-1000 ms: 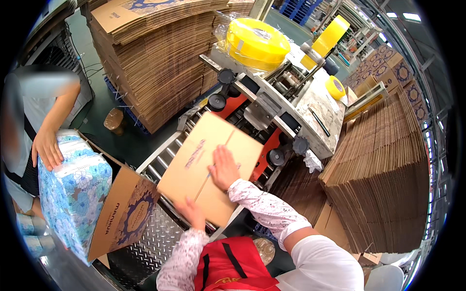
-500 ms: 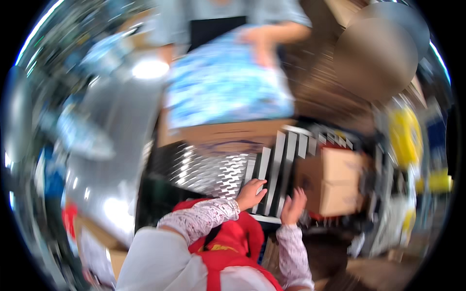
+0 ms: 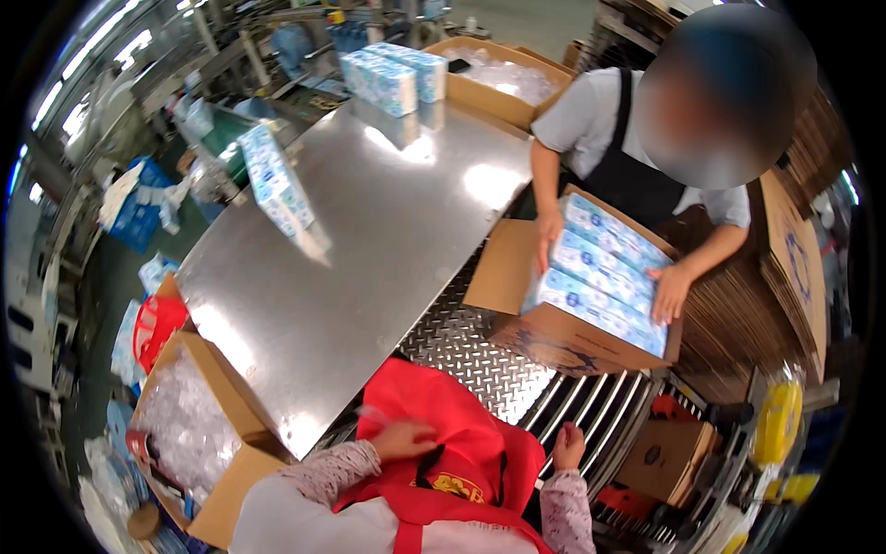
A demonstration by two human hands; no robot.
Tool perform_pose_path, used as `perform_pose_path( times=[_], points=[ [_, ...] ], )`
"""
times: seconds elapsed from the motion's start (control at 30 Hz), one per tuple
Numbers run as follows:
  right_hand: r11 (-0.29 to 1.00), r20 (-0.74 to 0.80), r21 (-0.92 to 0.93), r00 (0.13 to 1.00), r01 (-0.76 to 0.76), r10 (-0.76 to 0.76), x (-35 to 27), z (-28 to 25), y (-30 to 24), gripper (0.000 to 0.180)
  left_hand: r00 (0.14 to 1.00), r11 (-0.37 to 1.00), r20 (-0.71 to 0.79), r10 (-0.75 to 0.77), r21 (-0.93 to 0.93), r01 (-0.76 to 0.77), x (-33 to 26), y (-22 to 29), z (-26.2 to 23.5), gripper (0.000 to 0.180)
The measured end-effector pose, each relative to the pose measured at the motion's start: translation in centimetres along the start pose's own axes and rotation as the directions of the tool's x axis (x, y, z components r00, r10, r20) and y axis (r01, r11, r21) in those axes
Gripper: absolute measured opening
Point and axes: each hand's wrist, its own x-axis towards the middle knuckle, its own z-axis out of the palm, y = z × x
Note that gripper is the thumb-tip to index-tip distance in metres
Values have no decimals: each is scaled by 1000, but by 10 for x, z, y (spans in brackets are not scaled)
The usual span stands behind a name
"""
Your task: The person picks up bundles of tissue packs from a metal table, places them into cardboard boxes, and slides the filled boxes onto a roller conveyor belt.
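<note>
My left hand [image 3: 406, 440], partly smeared, is in front of my red apron [image 3: 461, 397] with its fingers apart and nothing in them. Beside the roller conveyor [image 3: 595, 406], my right hand [image 3: 568, 448] is loosely curled, with nothing visible in it. Across from me a co-worker holds both hands on an open cardboard box [image 3: 581, 342] filled with blue-and-white wrapped packs [image 3: 600, 268], apparently tissues. The box sits tilted where the diamond-plate surface [image 3: 484, 369] meets the rollers. Neither of my hands touches it.
A steel table [image 3: 351, 249] stretches left, with a wrapped pack [image 3: 277, 180] at its far-left edge and more packs [image 3: 392, 78] at the back. Boxes of clear plastic film stand near left [image 3: 189, 415] and far [image 3: 508, 74]. A closed carton [image 3: 664, 457] lies on the right; flattened cardboard [image 3: 789, 249] is stacked behind.
My view has swung left, showing more of the steel table. My hands have drawn back from the rollers toward my body. The co-worker's packs now sit inside the box.
</note>
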Motion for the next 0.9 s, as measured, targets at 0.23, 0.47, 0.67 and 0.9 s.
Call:
perform_pose_path(
  times=[0.23,0.47,0.67,0.9],
  points=[
    [985,-173,-66,970,160,-169,18,-57,-100,18,958,887,177,-224,445,125,53,-47,-7,43],
    [915,-685,-393,692,-89,-227,-94,-231,-83,18,846,795,483,-226,593,-127,122,-159,-32,53],
    [424,-683,-659,258,-621,-684,-237,-422,-136,20,781,734,623,-37,547,-402,162,-68,-36,55],
    [230,-892,-433,452,-871,31,-293,-564,-125,53,730,514,662,167,574,-638,213,105,22,36]
  ],
)
